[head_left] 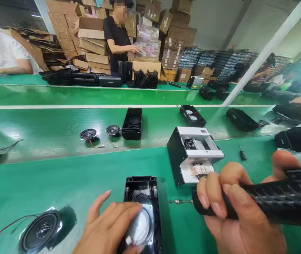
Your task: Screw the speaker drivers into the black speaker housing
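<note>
My right hand (235, 201) wraps around a black electric screwdriver (274, 199), whose thin bit points left. Under my left hand (110, 225) lies a speaker driver (141, 225), back side up, inside a black plastic speaker housing (141, 181). The fingers of that hand are spread over the driver and touch its edge; its thumb points up and away. The screwdriver's tip is just right of the housing, apart from it. Beside the housing stands a grey and black screw feeder (195, 151). To the left rests another speaker driver (41, 229), cone up, with a red and black wire.
Beyond, on a green conveyor belt, sit two small speaker drivers (88, 134), a black housing (132, 123) and another housing (192, 115) with drivers inside. A small screwdriver (242, 153) lies right of the feeder. Co-workers sit and stand across the line, before stacked cartons (92, 38).
</note>
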The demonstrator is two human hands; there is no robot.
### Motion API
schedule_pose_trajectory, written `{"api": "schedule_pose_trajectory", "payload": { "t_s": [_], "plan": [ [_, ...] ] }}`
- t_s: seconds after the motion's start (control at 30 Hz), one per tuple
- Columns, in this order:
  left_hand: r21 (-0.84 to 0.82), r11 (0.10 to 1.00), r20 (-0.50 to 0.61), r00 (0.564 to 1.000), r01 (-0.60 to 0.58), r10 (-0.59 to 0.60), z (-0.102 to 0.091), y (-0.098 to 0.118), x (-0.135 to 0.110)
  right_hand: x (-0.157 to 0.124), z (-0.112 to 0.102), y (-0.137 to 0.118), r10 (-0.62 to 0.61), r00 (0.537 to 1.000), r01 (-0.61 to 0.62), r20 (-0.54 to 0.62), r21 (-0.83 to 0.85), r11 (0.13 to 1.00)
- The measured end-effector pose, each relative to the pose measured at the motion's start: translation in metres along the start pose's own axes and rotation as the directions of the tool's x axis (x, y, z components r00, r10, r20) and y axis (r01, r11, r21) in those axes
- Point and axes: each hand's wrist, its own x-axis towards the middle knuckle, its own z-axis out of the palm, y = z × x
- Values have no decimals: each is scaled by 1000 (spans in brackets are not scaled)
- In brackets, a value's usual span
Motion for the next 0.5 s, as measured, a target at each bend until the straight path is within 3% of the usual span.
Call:
{"api": "schedule_pose_trajectory", "payload": {
  "t_s": [0.23,0.37,0.5],
  "plan": [
    [87,993,42,996,76,-79,30,-2,20,-4,21,35,-54,989,55,137,-5,998],
    [82,983,-4,987,162,-162,47,-5,18,-1,17,62,12,979,4,202,-79,997],
    [127,970,19,977,207,-211,51,-3,18,-4,6,80,92,968,-60,234,-142,988]
  ]
}}
